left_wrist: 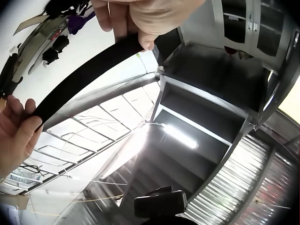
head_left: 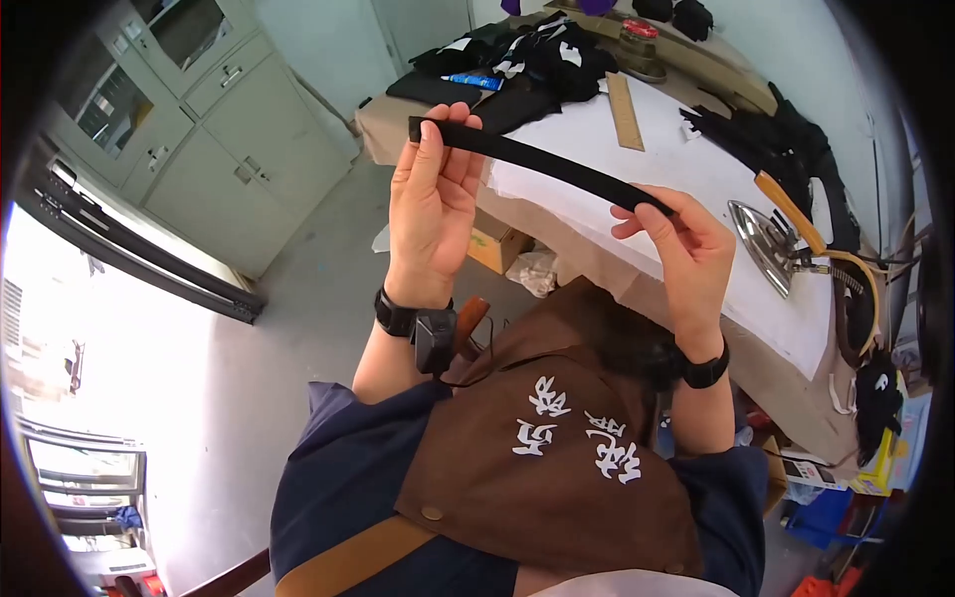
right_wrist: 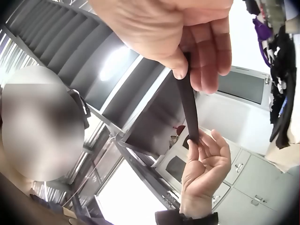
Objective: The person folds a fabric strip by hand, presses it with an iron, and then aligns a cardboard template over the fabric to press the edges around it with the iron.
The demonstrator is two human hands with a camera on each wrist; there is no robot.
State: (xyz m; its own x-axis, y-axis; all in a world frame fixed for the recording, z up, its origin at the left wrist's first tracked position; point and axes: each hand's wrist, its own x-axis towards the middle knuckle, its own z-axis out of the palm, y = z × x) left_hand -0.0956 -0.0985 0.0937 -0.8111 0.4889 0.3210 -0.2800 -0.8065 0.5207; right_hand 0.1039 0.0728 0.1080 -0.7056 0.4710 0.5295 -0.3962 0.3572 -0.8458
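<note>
A long narrow black fabric strip (head_left: 557, 164) is stretched between my two hands in the head view, bowing slightly upward. Its left end is pinched between thumb and fingers of my left hand (head_left: 433, 224), palm turned toward me. My right hand (head_left: 693, 261) pinches the other end, thumb on the near side. In the left wrist view the strip (left_wrist: 86, 75) runs from the near left hand (left_wrist: 154, 16) down to the right hand (left_wrist: 18, 136). The right wrist view shows the strip (right_wrist: 188, 105) nearly edge-on, its end partly covered by the right thumb.
Beyond the hands is a table with a white cloth (head_left: 567, 129), bearing a wooden ruler (head_left: 624, 111), a blue tube (head_left: 473, 82) and black garment pieces (head_left: 557, 55). An iron (head_left: 764, 239) rests on its right side. Grey cabinets (head_left: 239, 159) stand at left.
</note>
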